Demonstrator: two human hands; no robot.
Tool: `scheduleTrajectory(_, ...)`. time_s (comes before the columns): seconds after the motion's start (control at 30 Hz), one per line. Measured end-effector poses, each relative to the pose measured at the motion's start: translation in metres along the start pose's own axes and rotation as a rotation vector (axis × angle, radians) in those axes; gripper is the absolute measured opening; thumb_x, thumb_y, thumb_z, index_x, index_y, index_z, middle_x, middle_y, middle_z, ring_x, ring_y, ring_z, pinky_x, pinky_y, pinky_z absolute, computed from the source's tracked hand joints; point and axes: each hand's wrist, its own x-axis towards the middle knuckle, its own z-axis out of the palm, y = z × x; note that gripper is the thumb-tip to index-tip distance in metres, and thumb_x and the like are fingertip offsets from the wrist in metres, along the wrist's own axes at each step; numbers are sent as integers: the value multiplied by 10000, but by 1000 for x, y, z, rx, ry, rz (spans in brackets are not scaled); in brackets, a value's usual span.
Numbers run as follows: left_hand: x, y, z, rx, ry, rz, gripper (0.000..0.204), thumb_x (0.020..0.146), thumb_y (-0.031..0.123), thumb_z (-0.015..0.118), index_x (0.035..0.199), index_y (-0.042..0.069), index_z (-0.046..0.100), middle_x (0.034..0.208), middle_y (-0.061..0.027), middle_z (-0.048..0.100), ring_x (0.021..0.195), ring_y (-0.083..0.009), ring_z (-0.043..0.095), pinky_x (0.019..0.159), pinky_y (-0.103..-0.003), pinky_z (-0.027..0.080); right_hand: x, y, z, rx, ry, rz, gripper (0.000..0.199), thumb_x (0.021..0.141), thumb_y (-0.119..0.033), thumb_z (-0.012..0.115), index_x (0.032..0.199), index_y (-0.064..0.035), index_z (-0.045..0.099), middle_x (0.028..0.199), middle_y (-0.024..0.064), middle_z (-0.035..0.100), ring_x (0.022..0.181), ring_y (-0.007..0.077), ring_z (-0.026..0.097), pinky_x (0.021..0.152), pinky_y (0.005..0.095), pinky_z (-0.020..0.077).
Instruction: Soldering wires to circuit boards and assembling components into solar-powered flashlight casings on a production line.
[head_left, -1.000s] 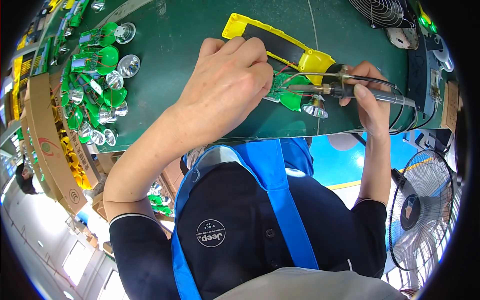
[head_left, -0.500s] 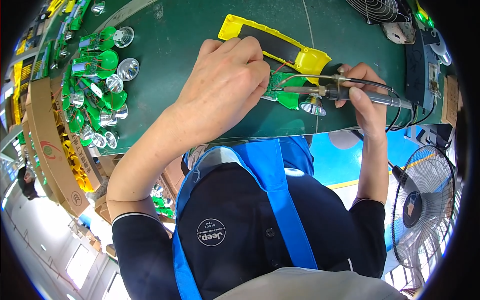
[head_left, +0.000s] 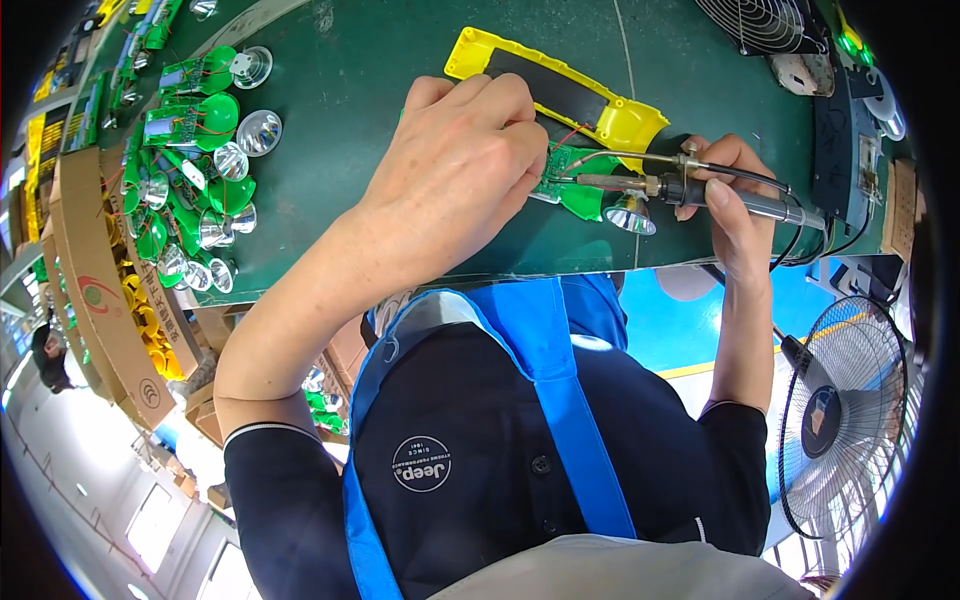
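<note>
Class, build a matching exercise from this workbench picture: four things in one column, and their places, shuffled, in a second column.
1. soldering iron
2. yellow case
3. pile of reflectors
4. fan

a. bench, far left
b. in the right hand
c. beyond the left hand
d. below the bench, far right

Pairs: 1-b, 2-c, 3-a, 4-d
</note>
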Motion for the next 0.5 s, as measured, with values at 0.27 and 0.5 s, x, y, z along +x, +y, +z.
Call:
scheduleTrajectory(0.27,23,-19,-18,-136,53,20,103,714,65,659,760,61,567,770,-55,544,763,-235,565,719,-327,415,-7,8,-16,146,92,-85,288,869,-283,534,891,-3,468,775,127,555,635,151,498,770,320,404)
scheduleTrajectory(0.5,78,-21,-55,57,-676,-298,480,768,201,654,1214,116,499,1285,-164,433,1259,-299,349,1008,-456,274,0,4,-25,249,213,-263,297,912,-288,486,945,6,463,750,83,487,689,146,433,651,278,351)
